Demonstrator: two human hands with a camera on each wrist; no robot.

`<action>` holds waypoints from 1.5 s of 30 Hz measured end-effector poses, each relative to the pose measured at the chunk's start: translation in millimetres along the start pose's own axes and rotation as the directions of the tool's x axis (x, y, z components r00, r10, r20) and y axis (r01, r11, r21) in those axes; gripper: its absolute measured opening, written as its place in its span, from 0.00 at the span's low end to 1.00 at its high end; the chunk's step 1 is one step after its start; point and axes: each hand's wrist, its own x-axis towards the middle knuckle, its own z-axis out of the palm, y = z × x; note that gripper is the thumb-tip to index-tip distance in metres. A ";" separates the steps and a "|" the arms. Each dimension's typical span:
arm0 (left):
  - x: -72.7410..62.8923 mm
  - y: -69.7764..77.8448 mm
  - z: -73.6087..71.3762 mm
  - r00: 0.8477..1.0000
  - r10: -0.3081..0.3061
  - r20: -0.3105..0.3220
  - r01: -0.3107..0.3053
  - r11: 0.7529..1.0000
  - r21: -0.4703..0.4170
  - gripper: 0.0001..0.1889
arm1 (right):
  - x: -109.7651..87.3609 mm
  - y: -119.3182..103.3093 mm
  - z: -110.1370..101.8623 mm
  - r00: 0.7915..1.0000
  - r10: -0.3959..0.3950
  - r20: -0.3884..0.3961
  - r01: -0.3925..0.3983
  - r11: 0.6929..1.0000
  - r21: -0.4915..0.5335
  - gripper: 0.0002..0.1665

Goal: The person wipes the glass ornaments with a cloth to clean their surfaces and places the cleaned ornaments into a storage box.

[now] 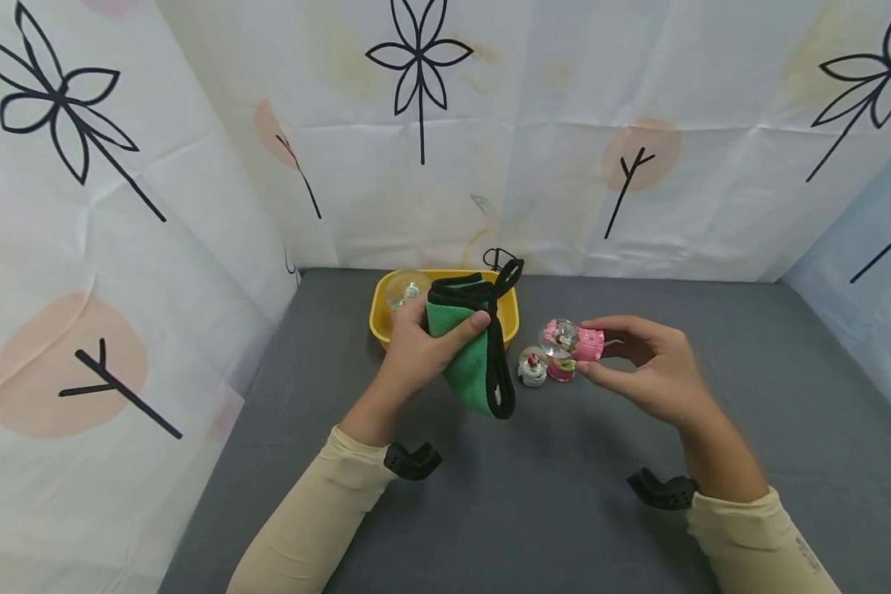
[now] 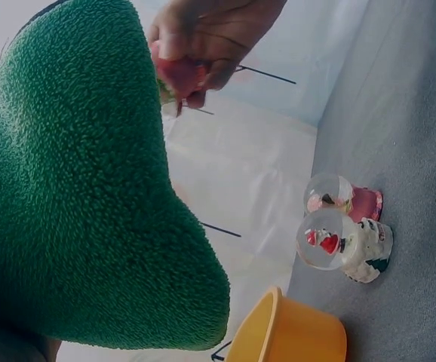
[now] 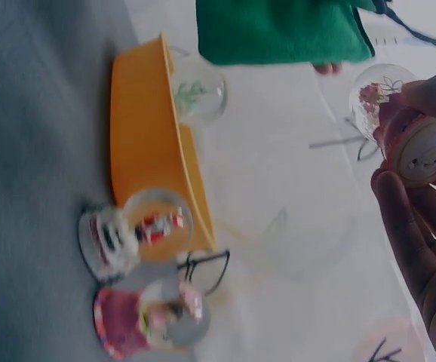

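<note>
My left hand [image 1: 419, 346] grips a folded green cloth [image 1: 466, 375] with black edging and a black loop, held up in front of the yellow tub. In the left wrist view the green cloth [image 2: 105, 188] fills much of the picture. My right hand [image 1: 653, 363] pinches a small snow globe [image 1: 590, 345] by its pink base, tipped so the clear ball points left toward the cloth. The right wrist view shows the underside of that snow globe's base [image 3: 427, 151] between thumb and fingers. A gap separates cloth and globe.
Two more snow globes stand close together on the grey table [image 1: 564, 495]: one white-based [image 1: 532, 368], one pink-based [image 1: 561, 371]. Behind the cloth, the yellow tub [image 1: 379, 323] holds another snow globe [image 1: 403, 289]. Patterned white fabric [image 1: 535, 190] walls the table's back and sides.
</note>
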 end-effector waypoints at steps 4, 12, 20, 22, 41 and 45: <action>-1.6 1.1 2.2 1.000 0.008 0.009 -0.008 1.000 -0.004 0.36 | 5.4 -5.8 7.5 0.999 -0.047 0.013 0.047 0.998 0.044 0.33; -3.3 2.5 4.6 0.999 0.028 0.038 -0.028 1.000 0.004 0.37 | 18.4 -17.7 19.2 0.995 -0.094 0.030 0.091 0.992 0.091 0.34; -5.1 5.4 4.4 0.998 0.039 0.052 -0.042 0.998 0.049 0.39 | 33.6 -26.3 31.9 0.988 -0.135 0.078 0.120 0.977 0.174 0.34; -6.3 5.9 3.9 0.998 0.042 0.042 -0.043 0.998 0.038 0.40 | 37.0 -26.8 34.3 0.985 -0.150 0.089 0.132 0.973 0.189 0.34; -5.7 7.3 3.3 0.995 0.054 0.080 -0.055 0.998 0.007 0.41 | 49.2 -28.0 43.3 0.982 -0.164 0.088 0.140 0.962 0.232 0.36; -5.1 7.1 2.2 0.993 0.063 0.100 -0.065 0.998 0.020 0.42 | 49.1 -28.3 44.9 0.984 -0.161 0.076 0.140 0.962 0.233 0.36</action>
